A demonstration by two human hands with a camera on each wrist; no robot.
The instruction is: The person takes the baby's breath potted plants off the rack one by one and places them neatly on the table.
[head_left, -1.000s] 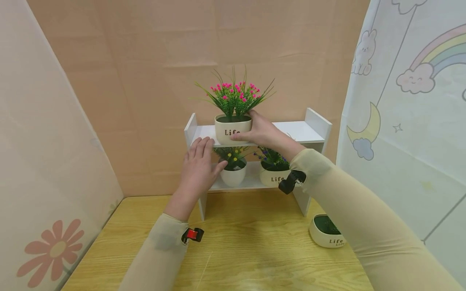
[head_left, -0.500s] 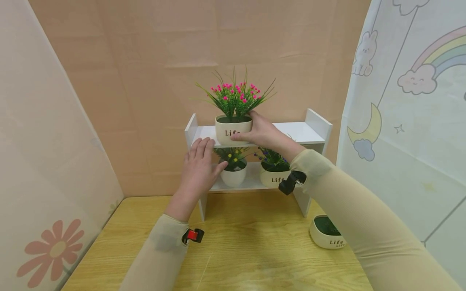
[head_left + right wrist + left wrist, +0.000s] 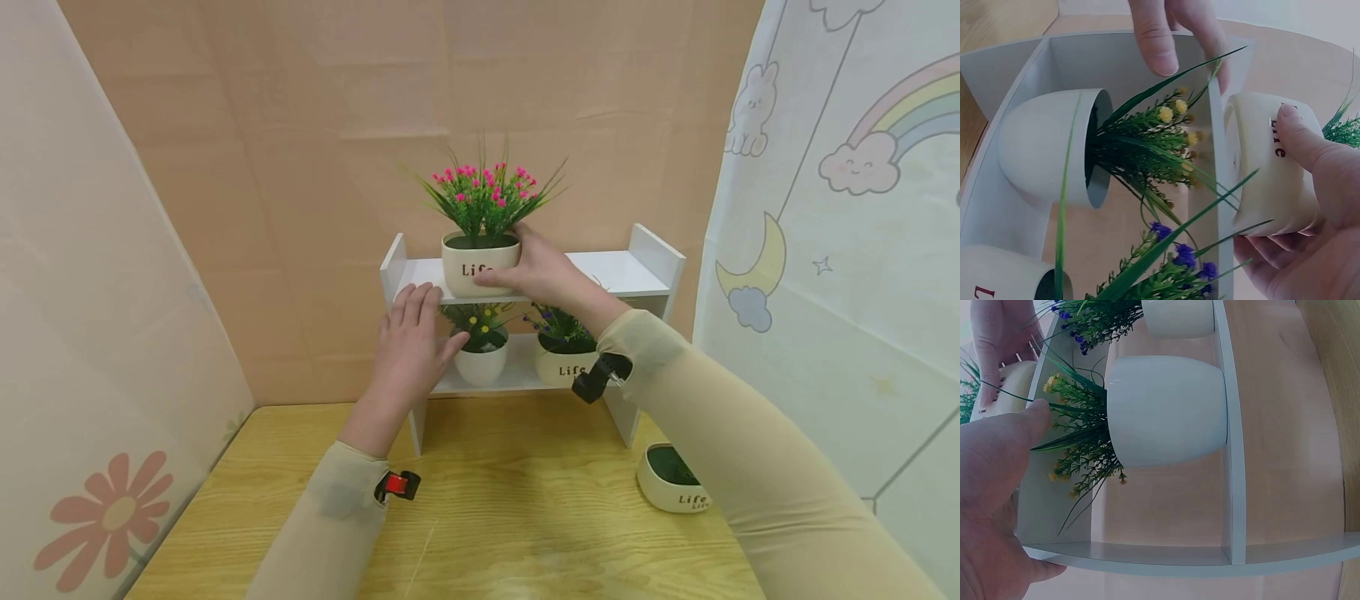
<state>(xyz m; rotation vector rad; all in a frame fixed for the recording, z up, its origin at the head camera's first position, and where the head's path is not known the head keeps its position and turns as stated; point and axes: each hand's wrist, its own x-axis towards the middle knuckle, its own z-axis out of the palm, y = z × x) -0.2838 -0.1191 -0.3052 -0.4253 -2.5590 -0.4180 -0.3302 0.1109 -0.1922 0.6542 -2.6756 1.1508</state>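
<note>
My right hand (image 3: 546,268) holds a cream oval flowerpot (image 3: 457,262) marked "Life", its thumb across the front and fingers behind. Pink flowers and grassy leaves (image 3: 483,196) rise from it. The pot is over the left part of the top board of a white two-tier shelf (image 3: 615,268); in the right wrist view its base is close to the board, and contact is unclear. My left hand (image 3: 408,346) rests at the shelf's upper left corner, fingers extended. Its thumb is near a white pot (image 3: 480,365) with yellow flowers on the lower board.
Right of the white pot, a "Life" pot (image 3: 562,367) with purple flowers stands on the lower board, partly behind my right wrist. Another "Life" pot (image 3: 667,487) stands on the wooden table (image 3: 495,508) at right, partly covered by my sleeve. Fabric backdrops (image 3: 300,208) surround the table.
The pot with pink flowers has risen very slightly and tilted a little in my right hand. My left hand stays at the shelf corner.
</note>
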